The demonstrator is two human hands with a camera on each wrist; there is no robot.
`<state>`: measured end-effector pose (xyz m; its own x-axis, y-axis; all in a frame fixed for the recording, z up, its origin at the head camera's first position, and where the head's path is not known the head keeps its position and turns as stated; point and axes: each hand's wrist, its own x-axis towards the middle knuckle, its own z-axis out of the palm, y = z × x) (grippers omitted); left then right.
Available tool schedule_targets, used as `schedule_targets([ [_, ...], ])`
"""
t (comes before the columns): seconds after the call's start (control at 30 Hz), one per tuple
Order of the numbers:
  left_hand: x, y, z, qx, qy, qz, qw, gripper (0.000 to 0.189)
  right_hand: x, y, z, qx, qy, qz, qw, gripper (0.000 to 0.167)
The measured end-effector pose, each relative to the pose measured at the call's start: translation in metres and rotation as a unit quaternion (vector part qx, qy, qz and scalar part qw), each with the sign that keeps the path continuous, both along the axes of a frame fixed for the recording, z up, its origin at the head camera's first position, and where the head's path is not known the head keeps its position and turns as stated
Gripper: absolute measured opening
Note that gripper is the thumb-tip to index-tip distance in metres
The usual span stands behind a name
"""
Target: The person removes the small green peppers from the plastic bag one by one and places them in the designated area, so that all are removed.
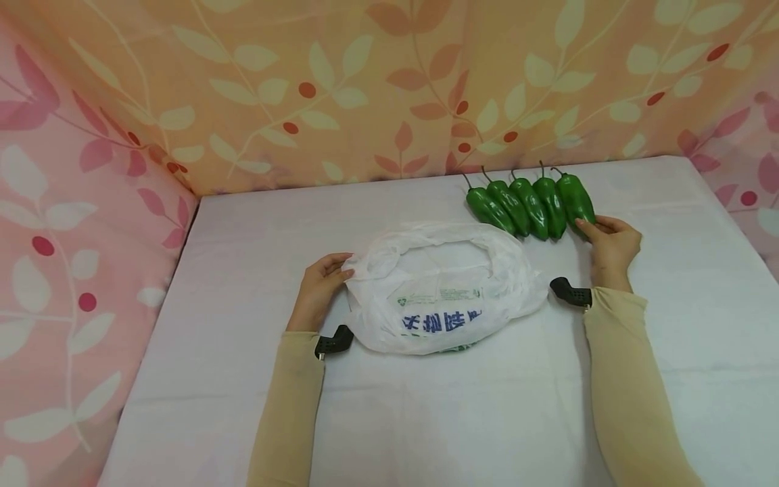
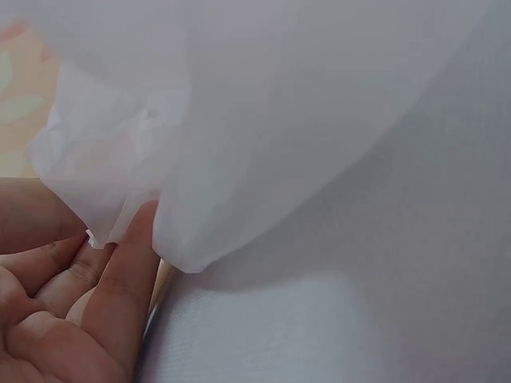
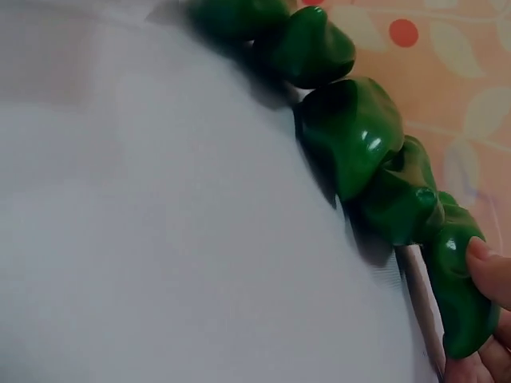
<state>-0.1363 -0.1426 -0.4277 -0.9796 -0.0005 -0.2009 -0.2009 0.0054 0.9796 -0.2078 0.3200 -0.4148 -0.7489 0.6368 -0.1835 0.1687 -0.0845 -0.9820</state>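
A white plastic bag (image 1: 371, 325) with blue and green print lies on the table, its mouth spread wide and its rim bunched. At the bag's left side, my left hand (image 1: 319, 284) pinches the thin plastic between thumb and fingers; the left wrist view shows this hand (image 2: 88, 295) close up. Several green peppers (image 1: 529, 206) lie side by side in a row behind the bag's right part, stems pointing away. My right hand (image 1: 613, 247) holds the lower end of the rightmost green pepper (image 1: 574, 193). In the right wrist view, the thumb lies on that pepper (image 3: 459, 303).
A white cloth covers the table (image 1: 456, 419). Behind it hangs an orange leaf-patterned curtain (image 1: 255, 101), and pink patterned cloth (image 1: 61, 284) stands along the left side. Black wrist cameras (image 1: 333, 341) are strapped at both sleeves.
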Motion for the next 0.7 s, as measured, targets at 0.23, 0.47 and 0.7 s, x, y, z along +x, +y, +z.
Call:
schedule_targets([
  [0.23, 0.001, 0.000, 0.000, -0.008, 0.001, 0.003, 1.0000, 0.038, -0.001, 0.003, -0.001, 0.159, -0.092, 0.096, 0.9782, 0.041],
  [0.47, 0.000, -0.001, -0.002, -0.008, -0.004, 0.011, 0.9999, 0.038, 0.000, 0.008, 0.002, 0.188, -0.119, 0.175, 0.9590, 0.055],
  [0.7, 0.001, -0.004, -0.008, 0.046, -0.005, 0.019, 0.9988, 0.036, 0.004, 0.011, 0.004, 0.198, -0.106, 0.158, 0.9617, 0.056],
])
